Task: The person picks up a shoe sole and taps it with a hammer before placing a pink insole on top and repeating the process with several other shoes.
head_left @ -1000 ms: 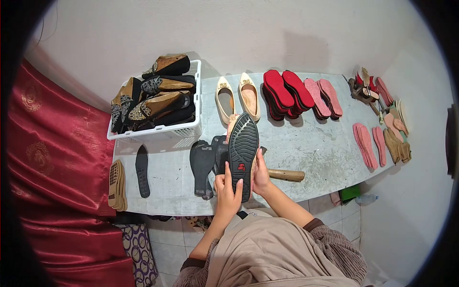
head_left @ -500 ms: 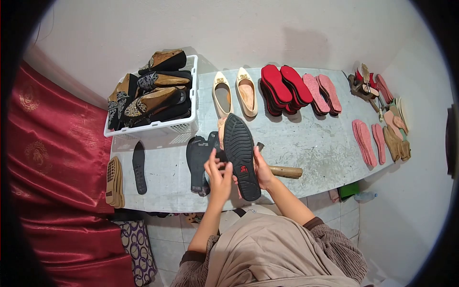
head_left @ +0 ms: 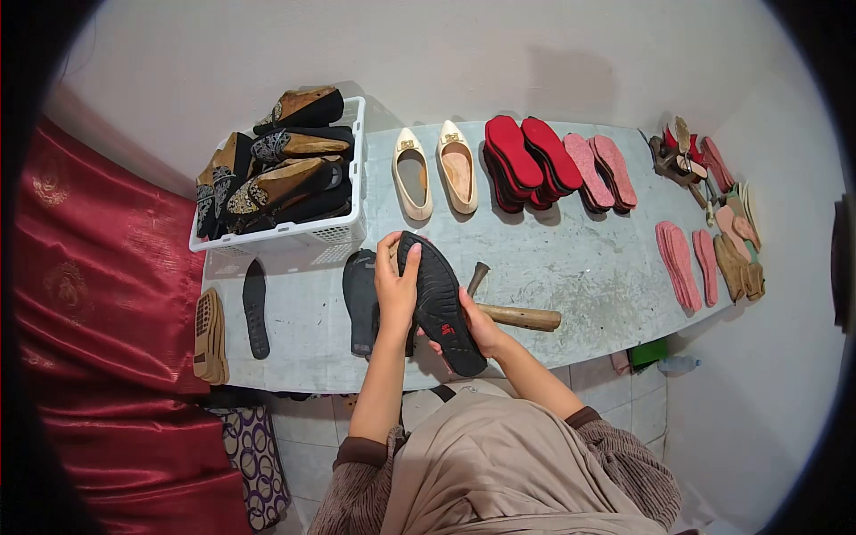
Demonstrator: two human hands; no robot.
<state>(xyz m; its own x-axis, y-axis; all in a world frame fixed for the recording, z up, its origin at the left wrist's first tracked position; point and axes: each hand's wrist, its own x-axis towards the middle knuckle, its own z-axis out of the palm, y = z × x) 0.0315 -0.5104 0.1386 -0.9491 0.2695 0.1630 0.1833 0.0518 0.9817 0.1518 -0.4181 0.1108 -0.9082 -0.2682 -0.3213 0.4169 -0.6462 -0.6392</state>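
Note:
A black ridged shoe sole [head_left: 439, 303] with a red mark near its heel is held up over the table's front, tread facing me. My left hand [head_left: 396, 283] is closed round its toe end, the thumb lying on the tread. My right hand [head_left: 481, 326] grips the heel part from the right side. What is attached behind the sole is mostly hidden. Just right of it lies a hammer [head_left: 522, 317] with a wooden handle. Dark soles [head_left: 360, 299] rest on the table, partly covered by my left hand and forearm.
A white crate [head_left: 294, 237] of black shoes on wooden lasts stands at the back left. Two cream shoes [head_left: 458, 174], red insoles [head_left: 514, 152] and pink insoles [head_left: 588, 174] line the back. Tan soles [head_left: 209, 334] and a single black sole [head_left: 256, 308] lie left; tools [head_left: 682, 165] sit far right.
My left hand has moved up from beside the sole and closed on its toe end. The sole has come lower, its toe tilted further left. My right hand keeps its hold.

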